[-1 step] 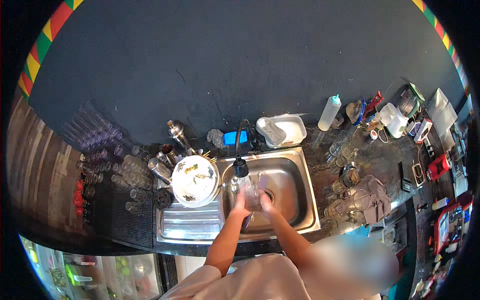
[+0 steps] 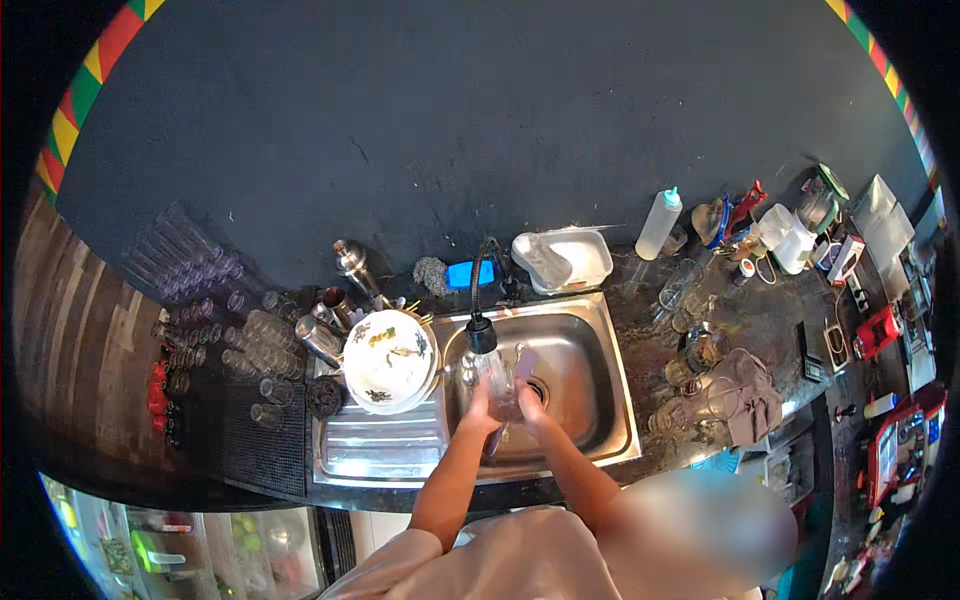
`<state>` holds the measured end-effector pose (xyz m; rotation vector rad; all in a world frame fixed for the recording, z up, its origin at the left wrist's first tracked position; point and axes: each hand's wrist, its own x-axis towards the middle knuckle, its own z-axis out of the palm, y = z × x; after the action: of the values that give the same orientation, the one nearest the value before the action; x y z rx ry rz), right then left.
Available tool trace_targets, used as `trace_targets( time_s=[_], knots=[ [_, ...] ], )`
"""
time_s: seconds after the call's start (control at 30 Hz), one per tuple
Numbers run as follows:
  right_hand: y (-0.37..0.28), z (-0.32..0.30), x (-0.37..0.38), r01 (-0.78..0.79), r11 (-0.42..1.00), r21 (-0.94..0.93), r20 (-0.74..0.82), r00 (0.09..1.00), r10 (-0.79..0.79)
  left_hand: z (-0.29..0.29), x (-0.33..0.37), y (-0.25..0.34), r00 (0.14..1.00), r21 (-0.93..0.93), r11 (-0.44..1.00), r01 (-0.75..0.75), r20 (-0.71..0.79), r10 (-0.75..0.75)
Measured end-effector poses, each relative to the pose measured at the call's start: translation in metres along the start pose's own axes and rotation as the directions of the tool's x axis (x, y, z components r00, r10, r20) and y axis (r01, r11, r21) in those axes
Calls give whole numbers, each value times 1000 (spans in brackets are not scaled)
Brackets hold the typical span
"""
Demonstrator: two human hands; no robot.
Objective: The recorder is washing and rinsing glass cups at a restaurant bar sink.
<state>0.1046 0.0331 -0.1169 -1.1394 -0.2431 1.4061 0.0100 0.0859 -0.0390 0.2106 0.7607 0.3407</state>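
Over the left part of the steel sink (image 2: 618, 400), a clear drinking glass (image 2: 503, 397) is held between my two hands below the black faucet head (image 2: 481, 336). My left hand (image 2: 478, 412) is closed around its left side. On the opposite side, my right hand (image 2: 534, 408) grips the glass too. Water and reflections blur the glass's upper part, so its rim cannot be made out. A purple strip-like thing (image 2: 525, 363) lies in the basin just beyond my right hand, close to the drain.
Left of the basin, a stack of white plates (image 2: 378, 365) with food scraps rests by the drainboard (image 2: 385, 445). Many glasses (image 2: 265, 340) crowd the mat farther left. A white tub (image 2: 590, 258) and squeeze bottle (image 2: 659, 226) stand behind. A greyish cloth (image 2: 745, 395) lies at right.
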Motion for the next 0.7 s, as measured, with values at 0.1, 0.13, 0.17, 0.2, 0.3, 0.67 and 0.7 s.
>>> trace_targets(
  time_s=[0.1, 0.13, 0.17, 0.2, 0.3, 0.67, 0.7],
  knots=[
    [-51, 52, -45, -225, 971, 78, -43, 972, 229, -29, 7, -2, 998, -104, 993, -50, 31, 54],
    [-43, 45, -37, -118, 990, -72, -83, 990, 112, -28, 8, -3, 998, -148, 987, -69, -1, 69],
    [-30, 41, -25, -17, 974, -228, -94, 996, -5, -31, 7, -2, 997, -149, 986, -76, -5, 76],
    [-14, 26, -7, -11, 974, -225, -108, 994, -14, -28, 12, -4, 997, -114, 991, -76, 1, 77],
    [9, -22, 20, 287, 899, -331, 5, 953, -303, -7, 27, -14, 999, -7, 1000, -25, 36, 25],
    [-57, 41, -30, 66, 993, -103, -60, 996, -72, 5, -12, -3, 985, 148, 981, -124, -100, 139],
    [-62, 60, -40, 84, 921, -382, -188, 968, -166, -13, -2, -2, 983, 146, 980, -134, -108, 150]
  ],
)
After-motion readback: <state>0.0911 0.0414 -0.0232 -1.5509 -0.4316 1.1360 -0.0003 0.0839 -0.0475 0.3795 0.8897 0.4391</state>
